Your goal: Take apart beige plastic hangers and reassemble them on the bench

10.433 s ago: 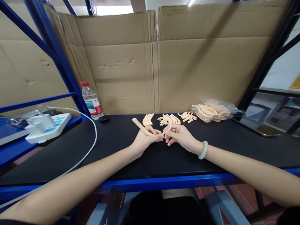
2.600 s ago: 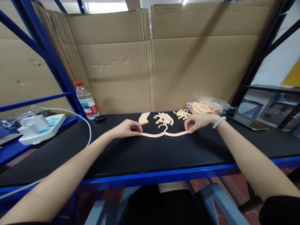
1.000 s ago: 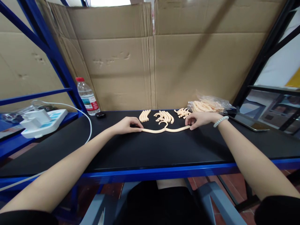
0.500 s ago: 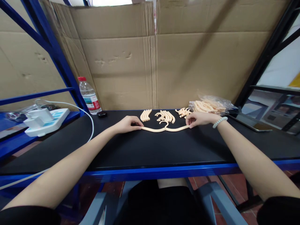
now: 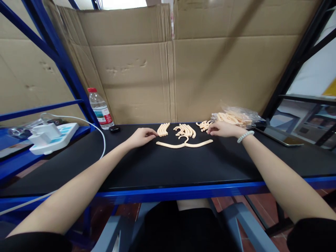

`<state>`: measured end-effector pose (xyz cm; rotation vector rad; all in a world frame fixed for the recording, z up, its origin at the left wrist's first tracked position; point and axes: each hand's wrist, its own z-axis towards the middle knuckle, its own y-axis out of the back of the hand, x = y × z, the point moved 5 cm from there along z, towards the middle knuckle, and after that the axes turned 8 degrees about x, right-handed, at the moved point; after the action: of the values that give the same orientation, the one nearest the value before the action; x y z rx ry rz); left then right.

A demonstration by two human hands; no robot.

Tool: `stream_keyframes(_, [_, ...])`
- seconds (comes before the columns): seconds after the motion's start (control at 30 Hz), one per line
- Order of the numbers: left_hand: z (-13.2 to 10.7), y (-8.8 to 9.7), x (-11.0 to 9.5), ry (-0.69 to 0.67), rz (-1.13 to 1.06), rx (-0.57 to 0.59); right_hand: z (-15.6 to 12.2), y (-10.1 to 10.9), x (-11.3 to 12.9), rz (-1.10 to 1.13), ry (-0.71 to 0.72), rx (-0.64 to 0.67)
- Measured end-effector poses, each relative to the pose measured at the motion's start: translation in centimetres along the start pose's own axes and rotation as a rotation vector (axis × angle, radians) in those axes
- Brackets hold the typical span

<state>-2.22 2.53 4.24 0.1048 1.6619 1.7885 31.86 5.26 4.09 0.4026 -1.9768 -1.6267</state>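
Note:
A cream plastic clothes hanger (image 5: 173,145) lies flat on the black tabletop in front of me, its hook toward the far side. My left hand (image 5: 141,137) hovers just off the hanger's left tip, fingers apart and holding nothing. Close to its fingertips is a row of curved hanger arms (image 5: 164,129). Past the hook rests a second group of curved pieces (image 5: 187,130). Beyond the hanger's right tip is my right hand (image 5: 222,129), empty with fingers loosely bent. It is beside a small pile of hooks (image 5: 204,125), partly covering it.
A clear plastic bag (image 5: 236,117) of cream pieces sits behind my right hand, with a tablet (image 5: 279,135) to its right. At the back left stand a water bottle (image 5: 101,109) and a small black object (image 5: 114,129). A white power strip (image 5: 56,139) and cable lie farther left.
Both hands have let go of the hanger's ends. My left hand has moved slightly left and up, my right slightly up toward the hooks. The hanger stays on the table.

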Motion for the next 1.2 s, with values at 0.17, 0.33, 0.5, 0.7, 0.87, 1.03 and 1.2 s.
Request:
stream_keyframes(0.17, [0.1,0.4,0.5,0.035,0.025,-0.062,0.1,0.6,0.5,-0.011,-0.034,-0.159])
stream_keyframes(0.33, [0.3,0.1,1.4,0.044,0.036,-0.081,0.5,0.3,0.8,0.007,-0.051,-0.233])
stream_keyframes(0.5, [0.9,-1.3,1.8,0.001,0.085,-0.047,0.6,0.1,0.8,0.025,-0.057,-0.219])
stream_keyframes(0.7, [0.8,-2.1,0.2,-0.167,0.08,-0.095,0.1,-0.5,1.0,0.159,0.091,0.041])
stream_keyframes(0.87, [-0.2,-2.1,-2.3,-0.332,-0.011,-0.01,0.1,-1.2,1.2,0.167,0.123,0.13])
stream_keyframes(1.03, [-0.1,-2.5,-2.6,-0.351,-0.012,0.043,0.5,-1.5,1.3,0.179,0.157,0.147])
stream_keyframes(1.2, [0.3,-2.5,-1.8,-0.33,-0.008,0.034,0.8,-1.4,1.2,0.184,0.146,0.11])
